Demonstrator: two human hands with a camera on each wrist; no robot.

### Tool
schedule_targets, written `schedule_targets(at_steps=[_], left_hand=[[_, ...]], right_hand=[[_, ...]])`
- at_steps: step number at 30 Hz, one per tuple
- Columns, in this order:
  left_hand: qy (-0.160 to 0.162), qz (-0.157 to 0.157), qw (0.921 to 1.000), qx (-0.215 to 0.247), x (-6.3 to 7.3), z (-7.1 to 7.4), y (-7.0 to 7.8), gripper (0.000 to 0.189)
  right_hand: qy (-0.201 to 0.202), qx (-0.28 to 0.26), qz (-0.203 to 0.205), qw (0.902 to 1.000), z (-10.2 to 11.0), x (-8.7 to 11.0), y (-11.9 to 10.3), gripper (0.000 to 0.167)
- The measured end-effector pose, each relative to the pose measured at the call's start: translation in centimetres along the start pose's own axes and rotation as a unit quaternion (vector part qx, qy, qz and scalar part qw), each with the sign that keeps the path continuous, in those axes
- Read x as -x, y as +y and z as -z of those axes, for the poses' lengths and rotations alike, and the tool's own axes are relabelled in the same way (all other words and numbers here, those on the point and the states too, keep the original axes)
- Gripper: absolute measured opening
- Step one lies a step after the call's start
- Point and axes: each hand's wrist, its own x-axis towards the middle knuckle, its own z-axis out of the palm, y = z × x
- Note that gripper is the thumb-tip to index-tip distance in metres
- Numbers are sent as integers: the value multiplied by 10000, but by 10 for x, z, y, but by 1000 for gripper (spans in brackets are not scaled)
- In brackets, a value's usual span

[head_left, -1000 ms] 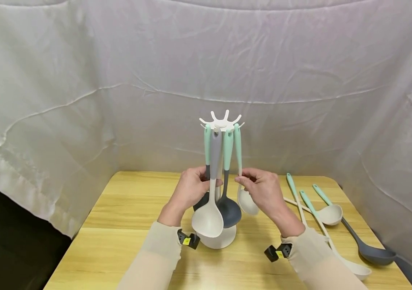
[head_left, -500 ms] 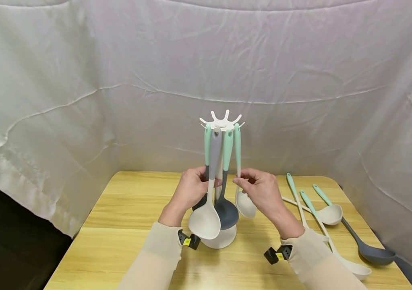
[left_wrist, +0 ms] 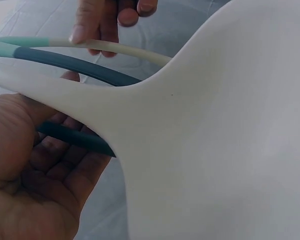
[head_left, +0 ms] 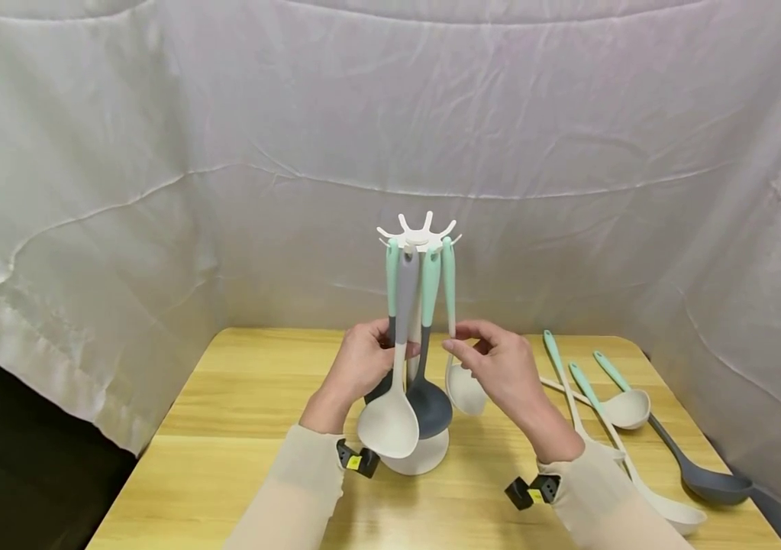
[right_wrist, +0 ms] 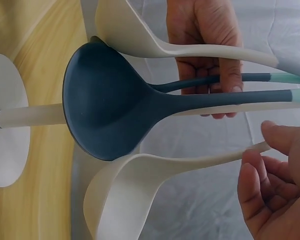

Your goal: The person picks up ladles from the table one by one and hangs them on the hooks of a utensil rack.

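Note:
A white utensil rack (head_left: 416, 238) stands mid-table, several ladles hanging from its hooks. In front hangs a white ladle (head_left: 388, 426) with a grey handle; beside it is a dark ladle (head_left: 430, 411) with a mint handle. My left hand (head_left: 360, 359) reaches behind the white ladle and grips the rack's post (right_wrist: 45, 115), thumb in front. Another dark utensil's shaft (right_wrist: 192, 82) passes through that hand; its lower end is mostly hidden. My right hand (head_left: 496, 359) pinches the thin shaft of a mint-handled white ladle (right_wrist: 135, 187) on the right side, between thumb and forefinger.
Several more ladles lie on the wooden table (head_left: 225, 473) at right, including a dark one (head_left: 713, 485) near the edge and a white one (head_left: 627, 409). Light grey curtains (head_left: 500, 122) enclose the back and sides.
The hanging front ladles and the right-hand ladle have swung slightly left, mostly in the first half second. My left hand stays on the post; the right hand has barely moved.

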Motion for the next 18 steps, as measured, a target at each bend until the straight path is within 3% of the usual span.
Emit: schedule_targets(at_steps=[11, 18], left_hand=[[-29, -88, 9999, 116, 1, 0, -1, 22], [-135, -75, 9999, 69, 1, -1, -2, 19]], right_hand=[[1213, -462, 400, 9907, 18, 26, 8, 14], [1513, -744, 424, 9848, 22, 33, 7, 11]])
